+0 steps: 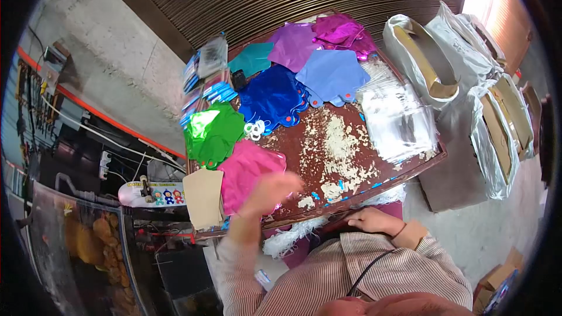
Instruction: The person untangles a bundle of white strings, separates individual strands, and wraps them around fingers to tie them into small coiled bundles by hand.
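Observation:
My left hand [269, 193] is blurred by motion above a stack of shiny pink foil pieces [244, 171]; whether it grips anything is not visible. Just left of it lies a beige card stack [202, 198]. My right hand [377, 221] rests by my lap at the table's near edge, fingers curled, with its underside hidden. Further foil pieces with wavy edges lie across the table: green [215, 134], dark blue [271, 98], light blue [332, 76], purple [293, 45], teal [252, 59] and magenta [345, 34]. White rings [254, 130] sit beside the green stack.
Clear plastic sleeves [398, 120] cover the right side of the worn brown table [281, 210]. Packaged items [213, 58] stand at the left back. White sacks [418, 61] with cardboard stand to the right. A skateboard deck [137, 194] and cables are at left.

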### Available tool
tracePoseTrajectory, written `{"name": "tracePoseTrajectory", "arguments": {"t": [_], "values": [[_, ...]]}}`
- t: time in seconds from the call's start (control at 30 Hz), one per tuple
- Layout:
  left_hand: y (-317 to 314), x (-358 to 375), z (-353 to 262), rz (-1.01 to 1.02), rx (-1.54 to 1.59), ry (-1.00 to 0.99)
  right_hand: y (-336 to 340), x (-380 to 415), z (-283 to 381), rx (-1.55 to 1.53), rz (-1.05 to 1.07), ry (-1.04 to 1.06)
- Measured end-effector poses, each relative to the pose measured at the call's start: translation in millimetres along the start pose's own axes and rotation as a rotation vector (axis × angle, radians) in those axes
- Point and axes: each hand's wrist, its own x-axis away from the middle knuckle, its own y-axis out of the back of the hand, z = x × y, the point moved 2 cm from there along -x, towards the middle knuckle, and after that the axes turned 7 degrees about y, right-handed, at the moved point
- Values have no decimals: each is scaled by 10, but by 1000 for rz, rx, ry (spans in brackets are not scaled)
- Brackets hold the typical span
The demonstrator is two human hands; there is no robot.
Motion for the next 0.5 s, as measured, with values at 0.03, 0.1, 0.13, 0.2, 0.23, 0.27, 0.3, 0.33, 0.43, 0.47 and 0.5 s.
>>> {"name": "tracePoseTrajectory", "arguments": {"t": [0.03,0.1,0.13,0.2,0.23,0.27,0.3,0.33,0.43,0.47,0.5], "values": [[-408,111,-106,282,-68,-36,-49,-48,-90,1,2,-2],[-1060,396,60,436,-125,186,-145,-117,-227,172,75,-86],[-1378,487,308,420,-318,135,-182,-172,-298,260,109,-123],[-1724,635,806,199,-322,48,-297,-305,-487,346,141,-158],[-1894,617,1054,192,-366,122,-402,-390,-646,406,218,-161],[-2021,555,1277,183,-411,196,-498,-481,-809,467,294,-162],[-2083,488,1515,173,-455,269,-586,-550,-966,528,369,-164],[-2145,484,1766,164,-498,343,-637,-569,-1032,589,445,-166],[-2247,537,2477,127,-618,565,-610,-601,-1092,661,390,-214],[-2328,440,2688,118,-657,638,-590,-605,-1109,693,361,-243],[-2391,452,2920,108,-696,710,-564,-608,-1134,725,330,-271]]}}
